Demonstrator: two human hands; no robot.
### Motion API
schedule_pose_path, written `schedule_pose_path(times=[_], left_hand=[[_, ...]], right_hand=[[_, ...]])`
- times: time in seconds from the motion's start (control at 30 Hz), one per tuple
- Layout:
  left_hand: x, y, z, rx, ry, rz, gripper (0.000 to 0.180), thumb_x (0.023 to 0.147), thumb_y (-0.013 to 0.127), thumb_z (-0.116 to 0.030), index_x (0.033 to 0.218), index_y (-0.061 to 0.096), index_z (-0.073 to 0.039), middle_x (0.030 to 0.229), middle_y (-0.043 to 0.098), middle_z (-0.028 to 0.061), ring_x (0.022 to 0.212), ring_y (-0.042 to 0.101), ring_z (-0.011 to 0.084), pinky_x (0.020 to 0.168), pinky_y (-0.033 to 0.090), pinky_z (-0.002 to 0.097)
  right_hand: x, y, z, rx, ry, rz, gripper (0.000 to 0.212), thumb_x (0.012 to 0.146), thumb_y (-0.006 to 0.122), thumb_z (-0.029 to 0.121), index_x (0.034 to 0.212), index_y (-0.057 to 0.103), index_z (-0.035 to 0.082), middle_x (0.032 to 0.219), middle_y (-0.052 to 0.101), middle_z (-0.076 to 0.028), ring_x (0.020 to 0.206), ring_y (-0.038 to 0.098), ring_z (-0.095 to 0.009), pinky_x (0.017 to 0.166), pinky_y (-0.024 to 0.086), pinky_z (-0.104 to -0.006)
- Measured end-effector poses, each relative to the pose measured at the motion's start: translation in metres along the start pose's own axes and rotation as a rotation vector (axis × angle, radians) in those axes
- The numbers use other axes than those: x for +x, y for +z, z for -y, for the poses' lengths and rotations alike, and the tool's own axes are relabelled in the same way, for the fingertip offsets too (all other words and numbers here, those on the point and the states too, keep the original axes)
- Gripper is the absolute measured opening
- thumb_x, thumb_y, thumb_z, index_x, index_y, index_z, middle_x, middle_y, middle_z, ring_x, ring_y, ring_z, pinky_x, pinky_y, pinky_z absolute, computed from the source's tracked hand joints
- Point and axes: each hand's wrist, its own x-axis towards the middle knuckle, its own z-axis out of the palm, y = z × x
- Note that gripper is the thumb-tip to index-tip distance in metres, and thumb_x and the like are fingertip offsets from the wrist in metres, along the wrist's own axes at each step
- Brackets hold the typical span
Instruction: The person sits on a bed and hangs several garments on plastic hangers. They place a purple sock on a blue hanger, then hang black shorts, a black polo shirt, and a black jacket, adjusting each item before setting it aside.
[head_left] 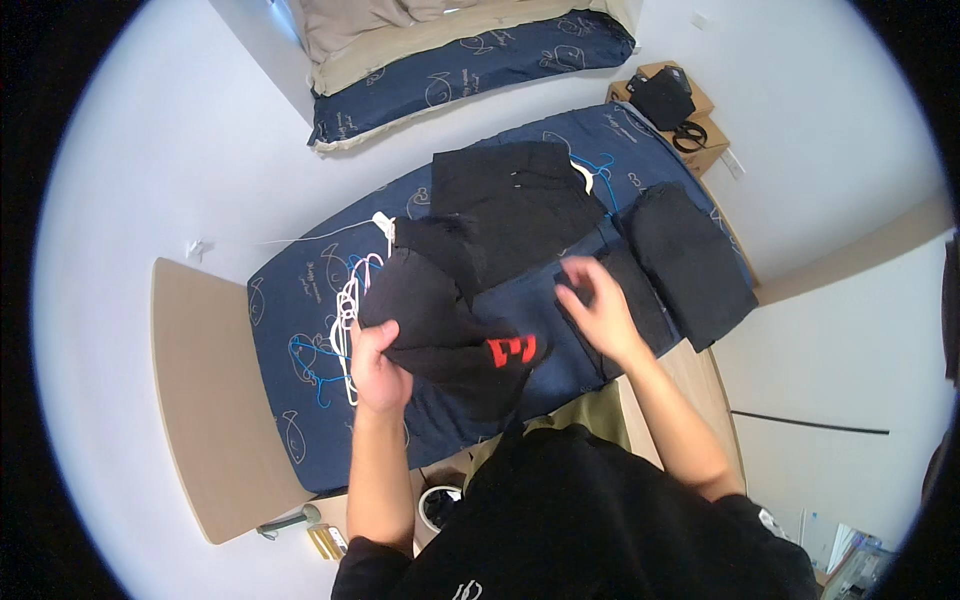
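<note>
My left hand (380,372) is closed on the edge of a black garment (430,300), thumb on top. The garment hangs loosely over the bed, partly bunched, and bears a red print near its lower right end. To the right, my right hand (600,312) is held apart from it, fingers curved with a gap to the thumb and nothing between them. Below that hand lies a folded dark garment (640,300) on the bed. Black pants (510,205) are laid out flat beyond, with a drawstring at the waist.
Folded black clothes (690,260) lie at the bed's right side. White hangers (345,315) and blue hangers (318,385) lie on the left of the patterned blue bedsheet (290,400). Cardboard boxes (708,145) carry dark items at the far right. A wooden headboard (200,400) stands left.
</note>
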Motion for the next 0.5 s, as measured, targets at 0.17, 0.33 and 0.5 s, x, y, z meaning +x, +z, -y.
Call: schedule_pose_path(times=[0.17,0.33,0.5], left_hand=[[0.002,-0.003,-0.062,0.192,0.033,0.217,0.051,0.085,0.057,-0.021,0.126,0.058,0.009,0.121,0.068,0.0228,0.109,0.068,0.035,0.1,0.052,0.043],[-0.018,-0.035,-0.101,0.156,0.112,-0.005,0.048,0.09,0.054,-0.022,0.127,0.057,0.009,0.122,0.067,0.023,0.113,0.065,0.0351,0.103,0.049,0.0443],[-0.028,-0.062,-0.126,0.111,0.059,0.311,0.052,0.091,0.05,-0.023,0.129,0.056,0.012,0.125,0.067,0.0234,0.116,0.065,0.0354,0.106,0.047,0.0436]], right_hand=[[0.082,0.025,0.027,0.013,-0.223,0.319,0.099,0.079,0.085,0.015,0.159,0.029,0.007,0.169,0.019,-0.018,0.157,0.017,-0.03,0.127,0.016,-0.0396],[0.069,0.054,0.008,0.297,0.187,0.94,0.022,0.097,0.072,0.019,0.108,0.072,0.0,0.126,0.07,-0.012,0.117,0.064,-0.017,0.103,0.049,-0.0334],[-0.001,0.092,-0.029,0.332,0.287,1.067,0.095,0.082,0.087,0.034,0.155,0.035,0.001,0.157,0.042,-0.022,0.148,0.037,-0.033,0.12,0.034,-0.0442]])
